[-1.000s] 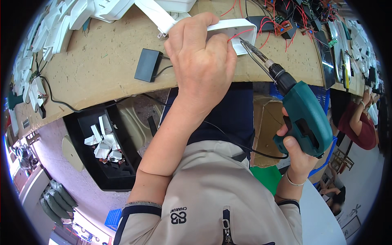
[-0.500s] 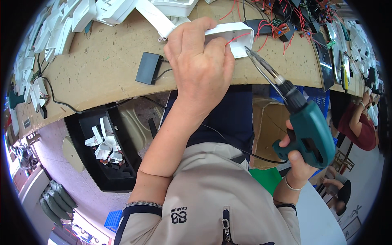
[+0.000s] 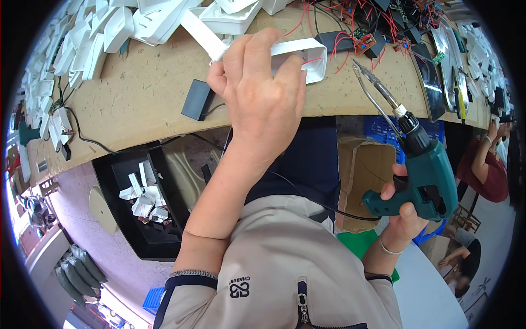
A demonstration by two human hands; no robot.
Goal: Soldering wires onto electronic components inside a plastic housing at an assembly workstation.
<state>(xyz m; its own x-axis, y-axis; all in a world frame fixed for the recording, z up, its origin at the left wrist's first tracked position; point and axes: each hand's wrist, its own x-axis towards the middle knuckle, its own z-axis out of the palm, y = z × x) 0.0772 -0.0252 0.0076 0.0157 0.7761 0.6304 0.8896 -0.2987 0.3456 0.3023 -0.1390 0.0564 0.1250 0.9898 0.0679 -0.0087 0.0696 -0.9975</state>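
Left hand (image 3: 263, 104) clamped over the white plastic housing (image 3: 307, 57) on the workbench (image 3: 137, 93) should pin it flat while I bring in the green soldering gun (image 3: 424, 181) gripped in my right hand (image 3: 402, 211), its tip now just right of the housing.

The left hand (image 3: 263, 93) covers much of the white plastic case (image 3: 307, 55). The little circuit boards (image 3: 364, 41) are too small to see well.
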